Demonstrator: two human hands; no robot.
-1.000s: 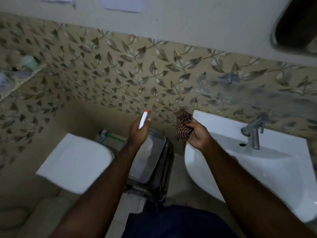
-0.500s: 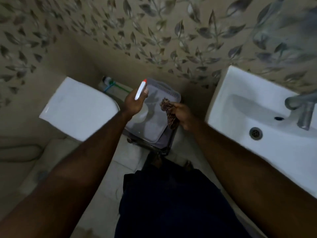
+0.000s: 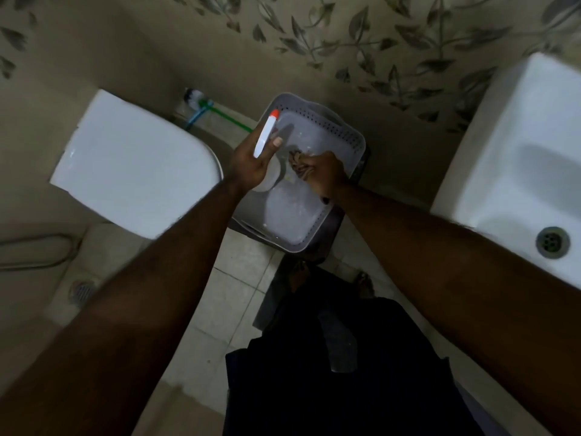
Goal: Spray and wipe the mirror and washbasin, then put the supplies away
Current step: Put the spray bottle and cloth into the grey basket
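My left hand (image 3: 248, 162) grips a white spray bottle (image 3: 265, 133) with an orange nozzle tip, held over the left side of a grey perforated plastic basket (image 3: 342, 133) on the floor. My right hand (image 3: 325, 174) is closed on a brown striped cloth (image 3: 297, 162) and reaches down inside the basket. The white washbasin (image 3: 503, 146) with its metal drain (image 3: 552, 242) is at the right edge. The mirror is out of view.
A white toilet cistern lid (image 3: 132, 162) sits left of the basket. A brush with green and blue handles (image 3: 204, 107) lies behind it against the leaf-patterned wall. A floor drain (image 3: 82, 291) is at lower left. My dark clothing (image 3: 330, 372) fills the lower centre.
The view has tilted down from the wall and tap to the floor. Both hands have dropped towards the basket, and the right hand with the cloth has gone into it.
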